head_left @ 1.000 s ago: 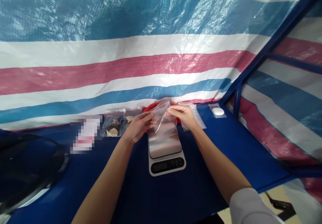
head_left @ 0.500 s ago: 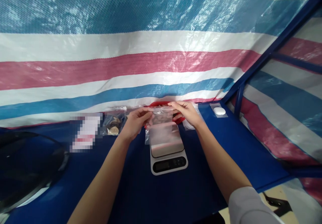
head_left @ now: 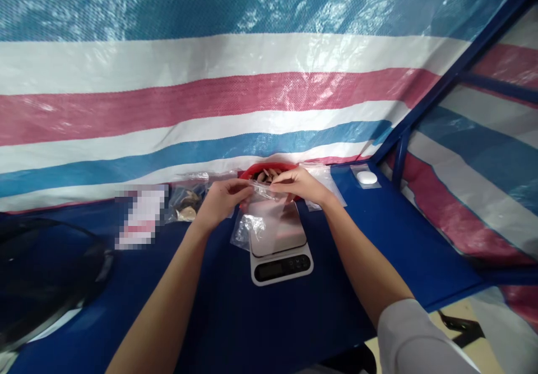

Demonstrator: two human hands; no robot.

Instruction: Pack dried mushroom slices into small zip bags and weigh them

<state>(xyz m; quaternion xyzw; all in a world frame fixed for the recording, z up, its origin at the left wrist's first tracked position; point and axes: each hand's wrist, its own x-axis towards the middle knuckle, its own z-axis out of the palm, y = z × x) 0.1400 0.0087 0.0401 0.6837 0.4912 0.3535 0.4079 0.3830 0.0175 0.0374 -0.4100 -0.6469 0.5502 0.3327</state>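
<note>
A clear plastic bag [head_left: 252,225] hangs by its top edge between my two hands, over the left part of a white kitchen scale [head_left: 282,266] with a shiny metal plate. My left hand [head_left: 222,201] pinches the bag's upper left corner between thumb and fingers. On the other side, my right hand [head_left: 300,185] has its fingers closed on the bag's top edge. The bag looks flat, and nothing shows inside it. Just behind my hands stands a red bowl [head_left: 252,169] holding several brownish flat pieces [head_left: 269,175], which I cannot identify.
Left of the scale lies a clear bag of dark and tan pieces [head_left: 186,208], beside a blurred-out paper [head_left: 143,217]. More clear bags [head_left: 325,183] lie right of the bowl. A white rounded object [head_left: 366,178] sits far right. A dark round object [head_left: 50,278] fills the left.
The bag has been lowered and swung toward me, now hanging over the scale's left side. My right hand has shifted left, closer to my left hand. More of the red bowl shows.
</note>
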